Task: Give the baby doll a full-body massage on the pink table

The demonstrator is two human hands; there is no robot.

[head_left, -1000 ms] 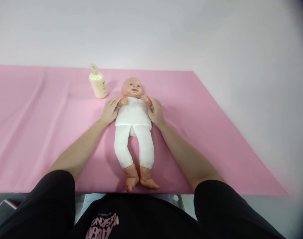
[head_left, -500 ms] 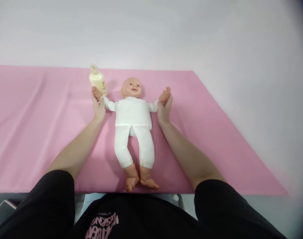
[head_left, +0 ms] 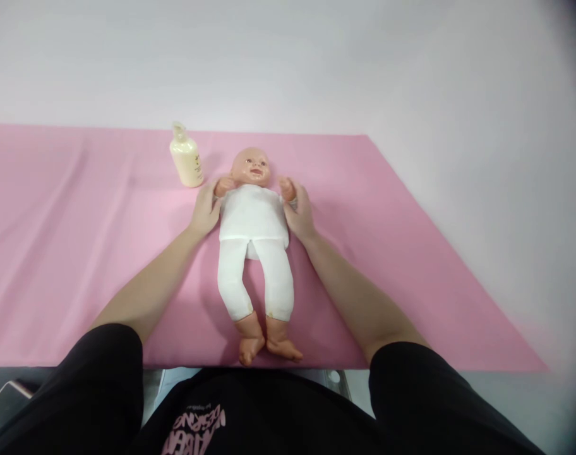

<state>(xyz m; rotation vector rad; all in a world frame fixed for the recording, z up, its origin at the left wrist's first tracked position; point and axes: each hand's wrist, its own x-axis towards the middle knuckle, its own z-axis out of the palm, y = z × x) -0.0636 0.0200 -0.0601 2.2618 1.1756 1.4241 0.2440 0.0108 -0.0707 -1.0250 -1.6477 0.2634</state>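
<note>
Head view, left to right. A pink cloth (head_left: 79, 253) covers the counter and gives the work a soft, even bed. On it, toward the far edge, a cream bottle (head_left: 186, 158) stands upright just left of the doll's head, apart from both hands and near enough to be taken up without leaning.

The left hand (head_left: 205, 210) lies along the doll's flank with its grip closed round the doll's right arm (head_left: 223, 185), which is bent so that the small fist sits up beside the chin. Holding near the shoulder rather than at the fist appears to let the hand steer the whole limb, not just its end.

The doll (head_left: 254, 234) lies on its back at the centre of the cloth, head away from the person, white-clad legs toward the near edge and bare feet just short of it. This lengthwise placement puts each side within equal reach of one hand.

The right hand (head_left: 299, 212) mirrors the left: its grip is closed round the doll's left arm (head_left: 287, 188), likewise folded in beside the head, thumb on the chest side. How tightly either grip presses cannot be told. The matched holds keep the trunk from rolling.
</note>
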